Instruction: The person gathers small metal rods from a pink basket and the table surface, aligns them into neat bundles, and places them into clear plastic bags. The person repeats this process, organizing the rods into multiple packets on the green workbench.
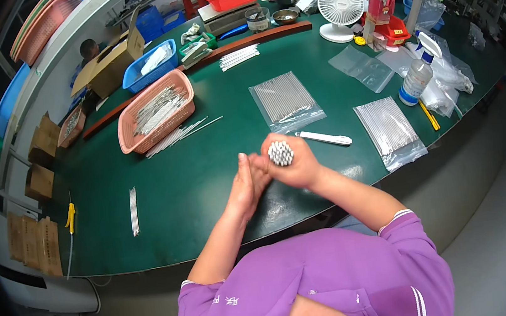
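My right hand [304, 163] is wrapped round a bundle of thin metal rods [280, 153], whose pale round ends face up. Beside it, my left hand [247, 184] is held upright with its fingers stretched out and slightly blurred. Its fingertips reach the right hand; whether they touch the rods is hidden. Just beyond my right hand lies a white-handled tool [325, 138], perhaps a knife. Behind that is a clear bag of metal rods [287, 100], and a second bag of rods [387, 129] lies to the right. A few loose rods [134, 212] lie at the left.
A pink basket [125, 126] of rods stands at the left, with loose rods [178, 137] beside it. On the right are a spray bottle [415, 82], a yellow cutter [429, 115], plastic bags [363, 68] and a white fan [340, 5]. A yellow air gun [71, 218] rests near the left edge.
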The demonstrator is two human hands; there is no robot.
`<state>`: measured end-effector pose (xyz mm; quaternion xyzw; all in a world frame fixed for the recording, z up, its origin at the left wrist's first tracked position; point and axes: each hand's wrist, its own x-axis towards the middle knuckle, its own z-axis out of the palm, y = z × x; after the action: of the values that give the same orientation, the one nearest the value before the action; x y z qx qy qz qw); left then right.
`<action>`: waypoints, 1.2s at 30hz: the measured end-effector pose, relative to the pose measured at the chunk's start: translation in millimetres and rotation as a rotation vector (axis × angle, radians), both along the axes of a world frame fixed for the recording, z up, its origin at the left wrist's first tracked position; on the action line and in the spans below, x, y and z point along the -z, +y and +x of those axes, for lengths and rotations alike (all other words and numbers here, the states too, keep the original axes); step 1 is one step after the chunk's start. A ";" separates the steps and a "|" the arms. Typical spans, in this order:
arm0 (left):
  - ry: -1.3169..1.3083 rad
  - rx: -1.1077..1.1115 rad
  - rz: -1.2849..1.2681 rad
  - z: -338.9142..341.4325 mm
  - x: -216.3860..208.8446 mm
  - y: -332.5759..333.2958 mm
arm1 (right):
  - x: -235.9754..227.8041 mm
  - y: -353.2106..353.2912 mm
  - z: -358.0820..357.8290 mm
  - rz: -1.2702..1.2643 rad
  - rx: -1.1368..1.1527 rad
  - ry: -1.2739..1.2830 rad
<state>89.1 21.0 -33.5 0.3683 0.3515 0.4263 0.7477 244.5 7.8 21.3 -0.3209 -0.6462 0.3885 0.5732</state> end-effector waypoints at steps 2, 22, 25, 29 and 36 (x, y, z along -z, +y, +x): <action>0.239 -0.169 0.360 1.9 -8.7 2.6 | 6.9 16.0 5.4 -0.326 -0.028 0.062; 0.509 0.048 0.622 46.2 -45.0 51.6 | 66.3 55.4 18.8 -0.279 -0.013 -0.005; 0.553 0.044 0.676 46.4 -48.5 44.3 | 77.0 45.8 18.2 -0.358 -0.061 0.011; 0.387 0.070 0.850 41.0 -37.5 39.2 | 73.6 23.6 25.4 -0.486 -0.073 -0.027; 1.114 -0.011 1.058 45.1 -11.9 79.4 | 77.6 -23.1 77.0 -0.347 0.060 0.085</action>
<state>134.2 100.4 -21.6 0.8357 0.4272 0.2931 0.1822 321.5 -15.3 -56.2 -0.4171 -0.5349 0.4901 0.5474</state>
